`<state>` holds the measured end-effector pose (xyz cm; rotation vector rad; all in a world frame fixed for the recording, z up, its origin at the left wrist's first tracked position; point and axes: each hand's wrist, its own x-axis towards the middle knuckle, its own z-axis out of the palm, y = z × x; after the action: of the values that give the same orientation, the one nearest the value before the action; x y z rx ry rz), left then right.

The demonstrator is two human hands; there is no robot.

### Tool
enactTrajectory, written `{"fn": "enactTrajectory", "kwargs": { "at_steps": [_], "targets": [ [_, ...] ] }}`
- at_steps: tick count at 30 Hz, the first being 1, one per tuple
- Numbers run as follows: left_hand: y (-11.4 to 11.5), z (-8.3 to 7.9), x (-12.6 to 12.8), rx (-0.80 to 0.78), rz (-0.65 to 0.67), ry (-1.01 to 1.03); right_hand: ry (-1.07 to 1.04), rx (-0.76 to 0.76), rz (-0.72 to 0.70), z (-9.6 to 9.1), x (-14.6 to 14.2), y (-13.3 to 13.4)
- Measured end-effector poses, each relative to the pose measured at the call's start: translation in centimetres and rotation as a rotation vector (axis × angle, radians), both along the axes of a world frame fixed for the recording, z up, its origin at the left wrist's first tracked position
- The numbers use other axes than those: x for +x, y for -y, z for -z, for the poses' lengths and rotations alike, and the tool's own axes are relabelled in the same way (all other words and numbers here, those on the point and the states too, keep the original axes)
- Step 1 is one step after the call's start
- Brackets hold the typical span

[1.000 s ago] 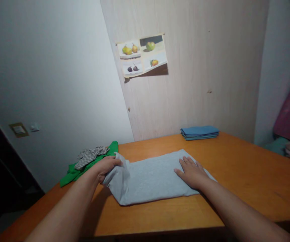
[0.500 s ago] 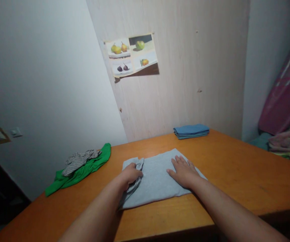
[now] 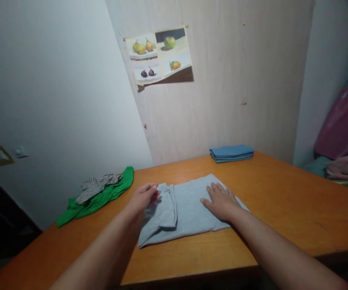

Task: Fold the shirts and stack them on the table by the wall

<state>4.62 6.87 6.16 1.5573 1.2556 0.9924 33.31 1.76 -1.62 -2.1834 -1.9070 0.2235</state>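
So, grey cloth (image 3: pixel 190 215) is lying on the orange-brown worktop (image 3: pixel 285 213), lower middle of the frame, with its left end folded over onto itself. Right hand (image 3: pixel 221 202) is pressed flat on the cloth's right part, palm down, fingers a bit spread, not gripping anything. Left hand (image 3: pixel 145 196) is half curled by the fold's upper left, fingertips bunched near the fabric; can't tell if it's actually pinching any. Striped cloth (image 3: pixel 94 191) sits on a green one (image 3: pixel 101 206) at left, folded blue fabric (image 3: pixel 232 154) right of centre, farther back.
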Motion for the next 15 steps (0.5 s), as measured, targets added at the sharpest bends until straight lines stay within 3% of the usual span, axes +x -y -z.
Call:
{"fn": "enactTrajectory", "kwargs": {
  "at_steps": [2,5,8,12,15],
  "targets": [
    [1.0,1.9,-0.3,0.162,0.029,-0.193,0.000,0.001,0.002,0.1,0.0,0.0],
    [3.7,4.5,-0.4,0.335,0.270,-0.614,0.005,0.004,0.005,0.3,0.1,-0.1],
    [5.8,5.1,-0.3,0.393,0.431,-0.952,0.018,0.012,0.002,0.4,0.2,-0.1],
    [4.9,3.3,0.0,0.368,0.475,-0.956,0.027,0.009,0.001,0.4,0.2,-0.1],
    [2.2,2.3,0.7,0.510,0.361,-0.820,0.028,-0.006,0.003,0.3,0.2,0.0]
  ]
}}
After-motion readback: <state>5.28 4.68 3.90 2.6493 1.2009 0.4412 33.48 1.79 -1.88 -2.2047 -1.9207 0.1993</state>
